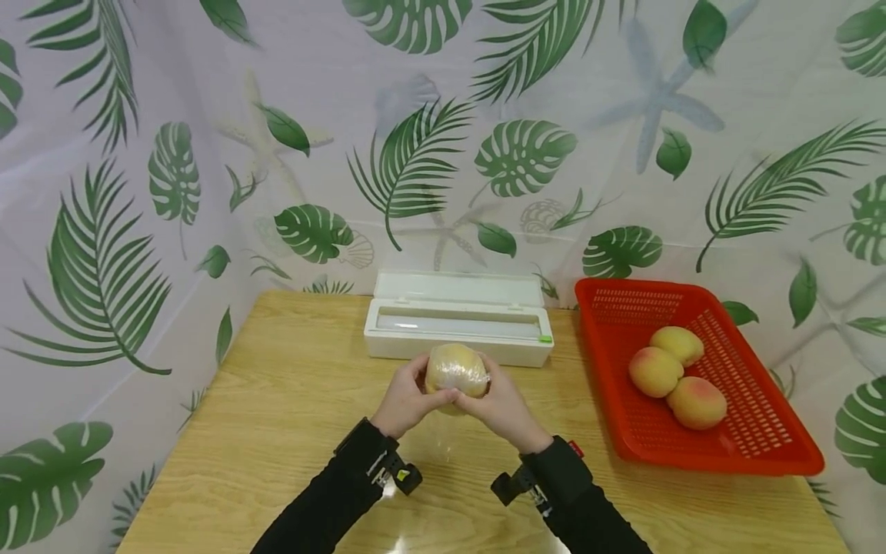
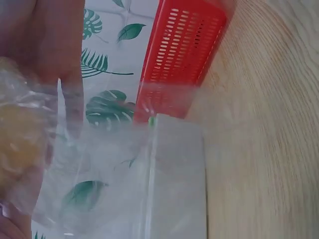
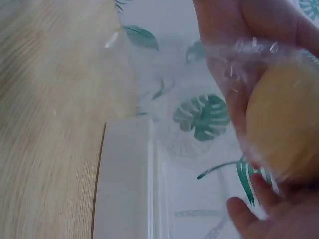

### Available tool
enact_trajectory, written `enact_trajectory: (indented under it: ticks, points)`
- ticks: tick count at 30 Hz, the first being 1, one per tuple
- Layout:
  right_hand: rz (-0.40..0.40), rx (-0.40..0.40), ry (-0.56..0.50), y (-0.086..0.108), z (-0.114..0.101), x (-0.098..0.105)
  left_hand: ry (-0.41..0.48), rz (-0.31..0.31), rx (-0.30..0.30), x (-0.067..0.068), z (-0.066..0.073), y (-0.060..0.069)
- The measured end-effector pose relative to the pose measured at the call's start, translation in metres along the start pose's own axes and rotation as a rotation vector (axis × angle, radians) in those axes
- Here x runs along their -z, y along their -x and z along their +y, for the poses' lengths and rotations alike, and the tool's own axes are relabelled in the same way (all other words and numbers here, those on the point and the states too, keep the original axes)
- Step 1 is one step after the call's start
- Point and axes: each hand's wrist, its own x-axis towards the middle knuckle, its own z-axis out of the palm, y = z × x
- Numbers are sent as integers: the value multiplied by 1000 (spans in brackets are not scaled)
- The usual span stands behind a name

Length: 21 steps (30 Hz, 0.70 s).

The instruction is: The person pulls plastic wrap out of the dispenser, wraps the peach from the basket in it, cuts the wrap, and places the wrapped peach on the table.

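A yellow peach (image 1: 457, 368) wrapped in clear cling film is held up above the wooden table, in front of a white cling film box. My left hand (image 1: 407, 402) grips it from the left and my right hand (image 1: 507, 406) from the right, with the thumbs meeting on the near side. Loose cling film (image 2: 104, 164) hangs below the fruit in the left wrist view. Through the film, the right wrist view shows the peach (image 3: 284, 122) against the palm and fingers. The peach's underside is partly hidden by the thumbs.
The white cling film box (image 1: 388, 345) stands at the table's back edge, its lid (image 1: 457, 287) raised. A red plastic basket (image 1: 727, 464) at the right holds three peaches (image 1: 654, 372). A leaf-patterned curtain (image 1: 291, 154) surrounds the wooden table (image 1: 277, 400).
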Motion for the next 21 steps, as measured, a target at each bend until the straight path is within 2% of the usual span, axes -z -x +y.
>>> enact_trajectory:
  ticks: [2, 4, 7, 9, 13, 15, 18, 21]
  points:
    - [-68, 33, -50, 1, 1, 5, 49, 8, 14, -1, -1, 0]
    - [-133, 70, -146, 1, 3, 10, 101, -12, 30, -2, 0, 0]
    - [-183, 108, -260, 0, 5, 13, 131, -75, 49, -5, 2, 1]
    - [-191, 129, -292, 0, 6, 13, 126, -127, 62, -6, 4, 1]
    - [-164, 204, -209, 1, 6, 11, 94, -193, 64, -4, 6, 2]
    - [-142, 248, -132, 2, 6, 10, 75, -210, 55, -2, 7, 2]
    - [-108, 309, -33, 3, 4, 9, 44, -205, 35, -3, 10, 3]
    - [-65, 408, 79, 2, 5, 9, 33, -195, 17, -5, 13, 3]
